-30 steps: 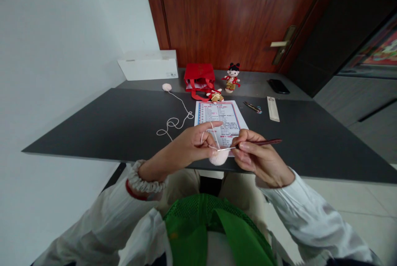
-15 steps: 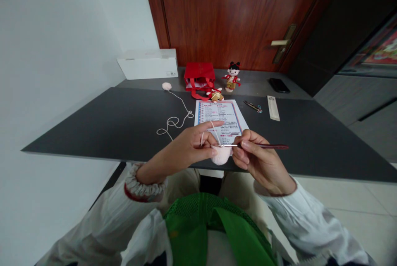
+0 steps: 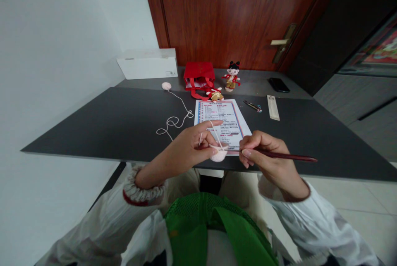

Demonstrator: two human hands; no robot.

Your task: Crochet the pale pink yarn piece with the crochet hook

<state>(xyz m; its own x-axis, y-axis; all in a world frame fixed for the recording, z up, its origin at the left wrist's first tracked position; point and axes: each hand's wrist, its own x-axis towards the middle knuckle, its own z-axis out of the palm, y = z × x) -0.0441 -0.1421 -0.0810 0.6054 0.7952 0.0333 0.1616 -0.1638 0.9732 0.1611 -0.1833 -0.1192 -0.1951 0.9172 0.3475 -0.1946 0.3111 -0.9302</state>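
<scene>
My left hand [image 3: 197,142] pinches a small pale pink crochet piece [image 3: 218,155] between thumb and fingers. Over its raised index finger runs a strand of pink yarn [image 3: 215,131]. The same yarn lies in loops on the table and leads back to a small yarn ball [image 3: 166,86]. To the right, my right hand [image 3: 262,150] is closed around the dark red handle of a crochet hook [image 3: 291,157]. The hook's thin metal shaft points left at the top edge of the piece; whether its tip sits in a stitch I cannot tell.
Beneath the hands lies a printed pattern sheet [image 3: 217,111] on the dark table [image 3: 102,134]. Farther back are a white box [image 3: 149,65], a red bag [image 3: 198,77], a doll [image 3: 232,77] and a smaller doll part [image 3: 215,94]. Small scissors [image 3: 252,105], a white packet [image 3: 273,108] and a phone [image 3: 279,85] lie right.
My right hand has drawn the crochet hook to the right, away from the crochet piece, and its handle now slants down to the right. My left hand has barely moved.
</scene>
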